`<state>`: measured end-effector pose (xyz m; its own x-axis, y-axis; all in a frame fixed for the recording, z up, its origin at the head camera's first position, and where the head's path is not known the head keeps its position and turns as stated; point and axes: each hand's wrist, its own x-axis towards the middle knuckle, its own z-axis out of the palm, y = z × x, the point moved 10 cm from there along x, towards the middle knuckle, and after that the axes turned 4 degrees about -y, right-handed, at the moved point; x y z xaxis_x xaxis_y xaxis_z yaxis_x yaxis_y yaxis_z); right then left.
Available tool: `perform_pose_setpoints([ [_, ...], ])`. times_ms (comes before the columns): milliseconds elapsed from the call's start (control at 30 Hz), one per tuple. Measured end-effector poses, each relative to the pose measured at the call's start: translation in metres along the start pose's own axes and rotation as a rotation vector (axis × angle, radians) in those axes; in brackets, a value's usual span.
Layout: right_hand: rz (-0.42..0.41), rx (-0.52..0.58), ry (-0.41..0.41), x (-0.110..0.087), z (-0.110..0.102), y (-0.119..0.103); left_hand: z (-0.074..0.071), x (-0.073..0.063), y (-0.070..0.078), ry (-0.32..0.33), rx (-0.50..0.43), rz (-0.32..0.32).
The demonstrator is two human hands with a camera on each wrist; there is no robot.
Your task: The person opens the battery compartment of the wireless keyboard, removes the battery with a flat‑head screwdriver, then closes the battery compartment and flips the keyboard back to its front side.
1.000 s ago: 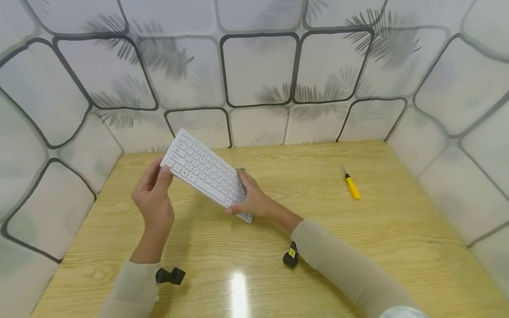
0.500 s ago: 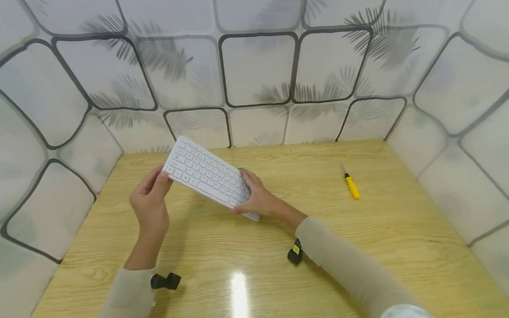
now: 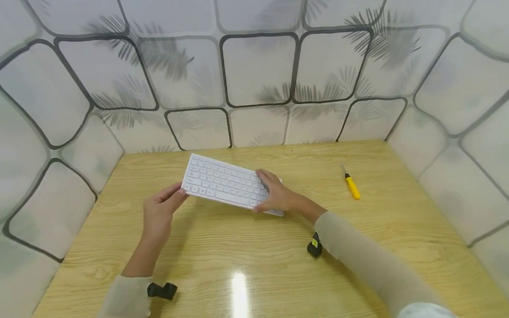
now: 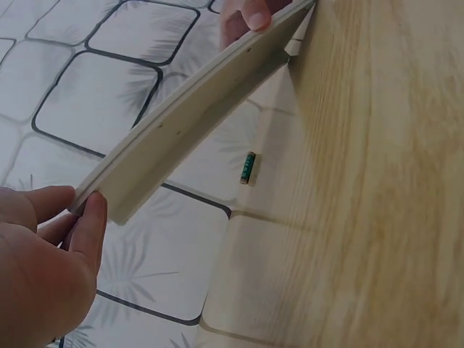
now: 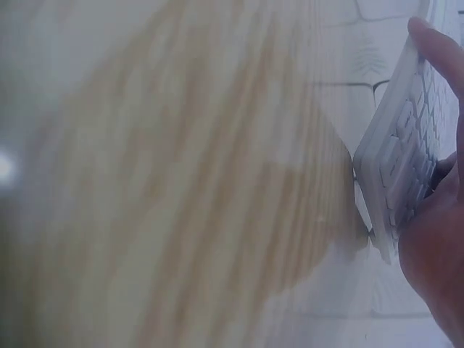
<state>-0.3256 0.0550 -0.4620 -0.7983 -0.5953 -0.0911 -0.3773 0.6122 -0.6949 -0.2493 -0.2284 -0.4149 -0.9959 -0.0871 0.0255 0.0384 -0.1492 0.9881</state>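
A white keyboard point(image 3: 221, 182) is tilted over the table, keys facing me, its left end higher than its right. My left hand point(image 3: 158, 217) pinches its lower left corner between thumb and fingers. Across the right end, my right hand point(image 3: 278, 196) grips it with the thumb on the near edge and fingers at the far edge. The left wrist view shows the keyboard's pale underside point(image 4: 188, 119). Beyond it lies a small green battery point(image 4: 248, 167), which the keyboard hides in the head view. Whether the keyboard's right end touches the table, I cannot tell.
A yellow-handled screwdriver point(image 3: 352, 186) lies on the wooden table point(image 3: 242, 255) to the right. Patterned walls point(image 3: 258, 67) enclose the table at the back and both sides. Light glares off the near middle of the tabletop.
Both hands have shifted the keyboard to the right. Its raised left end has come down, so it slants less. The small green thing behind it has gone out of sight in the head view.
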Motion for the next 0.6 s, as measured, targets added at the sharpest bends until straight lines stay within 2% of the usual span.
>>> perform_pose_setpoints([
  [133, -0.003, -0.062, -0.017, -0.006, -0.007, 0.009, 0.007, 0.001, -0.012, -0.064, 0.156, -0.022],
  [300, -0.003, -0.116, -0.025, -0.012, -0.016, 0.021, 0.015, 0.002, -0.027, -0.095, 0.293, -0.073],
  [400, -0.008, -0.16, -0.021, -0.015, -0.022, 0.027, 0.019, 0.003, -0.039, -0.108, 0.324, -0.121],
  [600, -0.046, -0.25, -0.037, -0.019, -0.028, 0.033, 0.027, 0.003, -0.058, -0.13, 0.329, -0.202],
])
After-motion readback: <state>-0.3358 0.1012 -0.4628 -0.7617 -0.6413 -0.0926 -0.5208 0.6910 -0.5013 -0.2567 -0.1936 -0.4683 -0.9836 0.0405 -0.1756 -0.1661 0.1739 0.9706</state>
